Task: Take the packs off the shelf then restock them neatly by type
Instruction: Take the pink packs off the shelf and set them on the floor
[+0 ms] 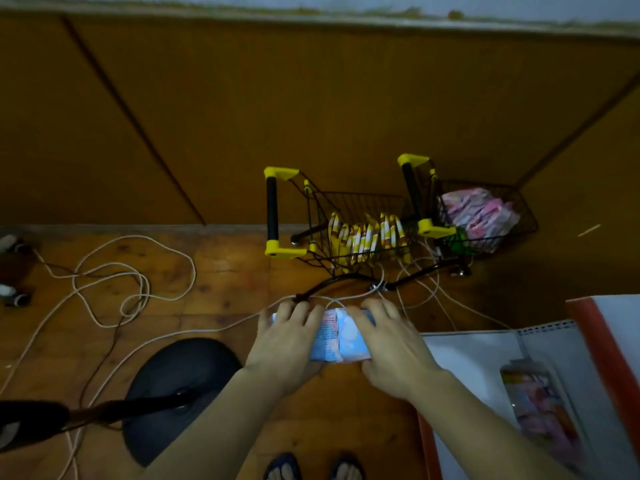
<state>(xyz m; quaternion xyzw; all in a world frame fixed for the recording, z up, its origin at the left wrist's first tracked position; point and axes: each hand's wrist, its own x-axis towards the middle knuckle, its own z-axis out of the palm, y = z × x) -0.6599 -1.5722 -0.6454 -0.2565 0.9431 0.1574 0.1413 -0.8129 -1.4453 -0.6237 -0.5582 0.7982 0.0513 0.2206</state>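
Packs, a soft blue-and-pink plastic-wrapped bundle (337, 337), sit squeezed between our left hand (285, 341) and right hand (388, 348), each grip curled round an end; light, squashy, probably slippery.

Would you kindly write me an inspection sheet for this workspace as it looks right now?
Surface: wooden floor, dimly lit.
Job's things: blue packs held between both hands; yellow packs upright in the left cart; pink packs heaped in the right cart; one pack on the white shelf.
Clutter: black round stand base; dark objects at the left edge, unclear.
Grippers: left hand and right hand both grip the blue packs.
Cables: white cords looped across the floor and under the carts.
Surroundings: brown wall panels; sandalled feet below.
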